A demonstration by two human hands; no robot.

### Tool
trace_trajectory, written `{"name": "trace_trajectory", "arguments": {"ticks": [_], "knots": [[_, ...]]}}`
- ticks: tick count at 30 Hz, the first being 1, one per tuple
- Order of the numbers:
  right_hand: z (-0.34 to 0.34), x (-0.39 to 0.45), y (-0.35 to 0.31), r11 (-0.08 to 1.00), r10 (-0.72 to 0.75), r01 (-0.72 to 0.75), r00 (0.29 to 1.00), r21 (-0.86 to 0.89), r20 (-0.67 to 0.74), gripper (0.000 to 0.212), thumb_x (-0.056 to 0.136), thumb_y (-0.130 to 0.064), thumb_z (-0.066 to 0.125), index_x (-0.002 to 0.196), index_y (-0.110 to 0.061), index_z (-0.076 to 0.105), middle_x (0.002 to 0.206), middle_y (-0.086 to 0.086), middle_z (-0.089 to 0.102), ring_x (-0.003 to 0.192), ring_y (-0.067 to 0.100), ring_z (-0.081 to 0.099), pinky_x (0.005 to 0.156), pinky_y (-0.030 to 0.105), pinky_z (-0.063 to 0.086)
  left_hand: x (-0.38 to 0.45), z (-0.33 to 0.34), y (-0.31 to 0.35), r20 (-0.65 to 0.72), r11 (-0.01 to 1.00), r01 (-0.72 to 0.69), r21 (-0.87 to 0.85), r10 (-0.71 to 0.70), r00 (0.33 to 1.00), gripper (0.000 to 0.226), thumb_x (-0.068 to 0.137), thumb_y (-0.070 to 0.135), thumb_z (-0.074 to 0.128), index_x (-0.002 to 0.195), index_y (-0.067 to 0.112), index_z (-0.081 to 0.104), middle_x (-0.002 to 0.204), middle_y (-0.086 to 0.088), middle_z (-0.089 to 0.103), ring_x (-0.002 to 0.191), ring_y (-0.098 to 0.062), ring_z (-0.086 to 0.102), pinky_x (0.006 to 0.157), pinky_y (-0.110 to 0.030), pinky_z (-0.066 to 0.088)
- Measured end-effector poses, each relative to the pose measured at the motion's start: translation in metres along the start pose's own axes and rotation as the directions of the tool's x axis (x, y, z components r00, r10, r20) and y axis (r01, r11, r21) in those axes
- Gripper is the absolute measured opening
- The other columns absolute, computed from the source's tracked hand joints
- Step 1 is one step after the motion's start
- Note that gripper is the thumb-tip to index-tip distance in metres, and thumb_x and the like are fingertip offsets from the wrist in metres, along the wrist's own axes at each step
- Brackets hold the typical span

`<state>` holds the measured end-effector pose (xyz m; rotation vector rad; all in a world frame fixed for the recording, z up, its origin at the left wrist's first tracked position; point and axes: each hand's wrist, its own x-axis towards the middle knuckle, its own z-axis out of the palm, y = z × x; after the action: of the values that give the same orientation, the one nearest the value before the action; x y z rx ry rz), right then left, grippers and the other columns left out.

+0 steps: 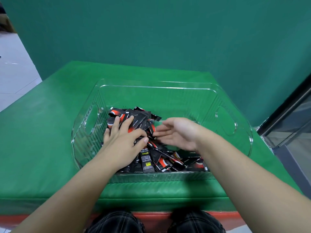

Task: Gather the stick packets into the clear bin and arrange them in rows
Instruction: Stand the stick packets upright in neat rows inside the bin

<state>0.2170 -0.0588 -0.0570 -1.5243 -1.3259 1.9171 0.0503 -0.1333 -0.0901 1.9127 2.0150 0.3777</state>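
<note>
Two knees [116, 222] in dark checked cloth show at the bottom edge of the frame, just behind a red strip [151, 216] that runs under the green pad [42, 148]. From there both bare forearms reach up toward the middle of the frame and into the bin [242, 137], which sits on the pad and fills the centre.

Nearest inside the bin, along its front wall, lies a loose heap of packets [148, 163], black with red and white print, lying crosswise over one another and not in rows. The heap runs from the lower centre up toward the left of centre, so the bin's right half shows mostly bare floor.

The left hand [124, 138] lies palm down on the heap, left of centre, fingers spread flat and pressing on the packets, thumb stretched toward the other hand. The right hand [176, 133], just right of centre, is turned palm inward with fingers straight and relaxed, their tips touching or nearly touching the packets beside the left thumb; it is somewhat blurred and I cannot tell whether it holds one.

Further back, more packets stick out beyond the left fingertips. Oval handle holes pierce the bin's left and right walls. Behind stands a green wall [168, 31]; pale floor [15, 73] shows at upper left, a dark frame [286, 121] at right.
</note>
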Motion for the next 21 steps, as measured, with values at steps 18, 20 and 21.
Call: {"name": "trace_trajectory", "arguments": {"ticks": [18, 20, 21], "knots": [[-0.041, -0.036, 0.023, 0.06, 0.002, 0.08, 0.997, -0.995, 0.081, 0.083, 0.079, -0.033, 0.069, 0.147, -0.035, 0.022, 0.139, 0.004, 0.034, 0.128, 0.027, 0.038, 0.105, 0.04, 0.038, -0.001, -0.002, 0.0, -0.017, 1.0, 0.002, -0.022, -0.002, 1.0, 0.024, 0.099, 0.053, 0.034, 0.111, 0.048, 0.054, 0.163, 0.007, -0.001, 0.148, -0.026, -0.017, 0.117, -0.053, -0.005], [-0.041, -0.035, 0.026, 0.111, -0.058, 0.091, 0.995, -0.99, 0.085, 0.071, 0.078, -0.036, 0.073, 0.139, -0.03, 0.039, 0.126, 0.002, 0.044, 0.119, 0.024, 0.044, 0.101, 0.037, 0.041, -0.002, -0.001, 0.0, -0.011, 1.0, 0.003, -0.017, -0.004, 1.0, 0.025, 0.099, 0.053, 0.034, 0.113, 0.048, 0.054, 0.163, 0.007, -0.002, 0.147, -0.026, -0.018, 0.117, -0.053, -0.005], [-0.042, -0.035, 0.026, 0.152, -0.103, 0.093, 0.992, -0.984, 0.078, 0.064, 0.075, -0.037, 0.076, 0.132, -0.028, 0.048, 0.118, 0.0, 0.05, 0.111, 0.023, 0.05, 0.095, 0.035, 0.045, -0.002, -0.001, 0.0, -0.007, 1.0, 0.004, -0.012, -0.004, 1.0, 0.026, 0.099, 0.054, 0.034, 0.114, 0.048, 0.054, 0.163, 0.007, -0.002, 0.147, -0.026, -0.018, 0.117, -0.053, -0.005]]}}
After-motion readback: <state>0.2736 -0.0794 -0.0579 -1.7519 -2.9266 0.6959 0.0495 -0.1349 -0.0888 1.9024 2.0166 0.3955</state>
